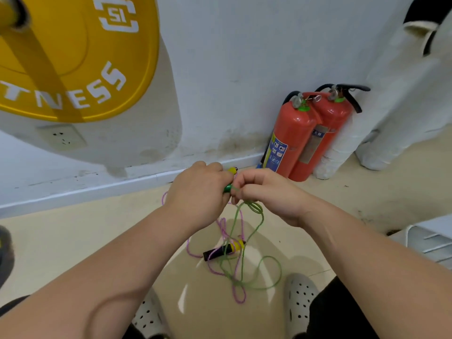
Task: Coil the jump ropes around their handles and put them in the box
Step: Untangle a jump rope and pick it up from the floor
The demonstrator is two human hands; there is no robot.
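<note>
My left hand (198, 192) grips the green and yellow handles (229, 185) of a jump rope above the floor. Right beside them my right hand (266, 192) pinches the green rope (254, 243), which hangs down in loose loops to the floor. On the floor below lies a black-purple handle with a yellow tip (223, 250), and its purple rope (227, 272) is tangled with the green one. The box is not in view.
Two red fire extinguishers (300, 135) stand against the white wall at the right. A yellow weight plate (73, 57) hangs at upper left. A white slatted object (430, 238) sits at the right edge. My white clogs (300, 304) are at the bottom.
</note>
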